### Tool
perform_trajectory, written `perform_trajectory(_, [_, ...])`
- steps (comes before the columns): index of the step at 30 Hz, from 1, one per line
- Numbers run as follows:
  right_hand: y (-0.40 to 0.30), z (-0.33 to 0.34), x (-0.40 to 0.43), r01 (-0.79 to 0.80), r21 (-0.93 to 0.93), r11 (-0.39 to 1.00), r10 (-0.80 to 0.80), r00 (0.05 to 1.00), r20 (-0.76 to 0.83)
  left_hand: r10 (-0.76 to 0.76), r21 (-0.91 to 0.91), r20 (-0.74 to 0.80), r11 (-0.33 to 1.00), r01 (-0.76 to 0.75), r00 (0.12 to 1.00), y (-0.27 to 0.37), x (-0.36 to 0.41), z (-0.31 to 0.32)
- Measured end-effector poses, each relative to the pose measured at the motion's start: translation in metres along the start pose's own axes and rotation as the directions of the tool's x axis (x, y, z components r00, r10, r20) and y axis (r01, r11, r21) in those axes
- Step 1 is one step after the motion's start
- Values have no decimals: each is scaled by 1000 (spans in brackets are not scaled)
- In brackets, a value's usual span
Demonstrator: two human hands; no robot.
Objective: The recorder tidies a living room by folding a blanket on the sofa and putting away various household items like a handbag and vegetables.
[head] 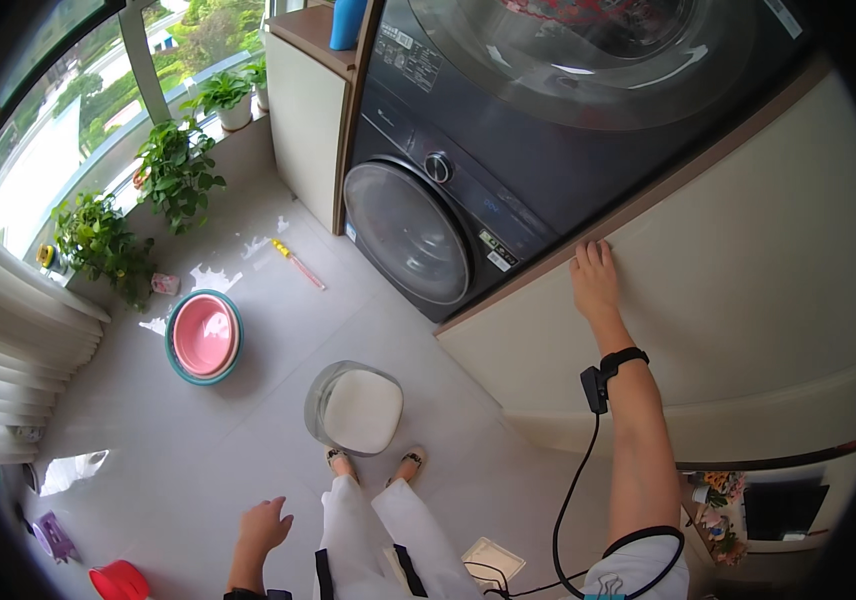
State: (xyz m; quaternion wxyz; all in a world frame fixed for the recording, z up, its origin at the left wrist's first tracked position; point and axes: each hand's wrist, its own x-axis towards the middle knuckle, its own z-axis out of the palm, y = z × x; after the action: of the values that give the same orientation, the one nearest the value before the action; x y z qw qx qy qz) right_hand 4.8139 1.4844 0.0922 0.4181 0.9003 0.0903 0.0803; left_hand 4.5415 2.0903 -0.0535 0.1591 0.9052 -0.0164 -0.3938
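Observation:
My right hand rests against the beige cabinet panel, with its fingertips at the brown edge beside the stacked laundry machines. Nothing is in its grasp, and a wrist strap with a black device and cable sits below it. Low on the left, my left hand hangs over the floor with nothing in it. The lower machine's round glass door is closed. Red items show behind the upper machine's round door. Before my feet stands a translucent stool with a white seat.
Nested pink and teal basins lie on the tiles. A yellow-and-pink stick is near the machines. Potted plants line the window. A red container and purple object are lower left; a cream tray-like item lies behind.

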Motion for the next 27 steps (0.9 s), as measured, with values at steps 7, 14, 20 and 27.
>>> perform_trajectory(7, [14,9,-7,22,-6,1000,-22,993,-113,159,12,128,987,-161,979,3,11,27])
perform_trajectory(14, [1,2,-2,-112,12,994,113,990,-90,132,10,100,991,-134,986,3,8,36])
perform_trajectory(20, [-31,-53,-36,-118,411,904,200,966,-165,130,-19,139,991,-129,982,13,13,39])
perform_trajectory(27, [-87,-146,-177,159,308,938,-79,964,-254,253,-45,183,967,-249,950,48,42,26])
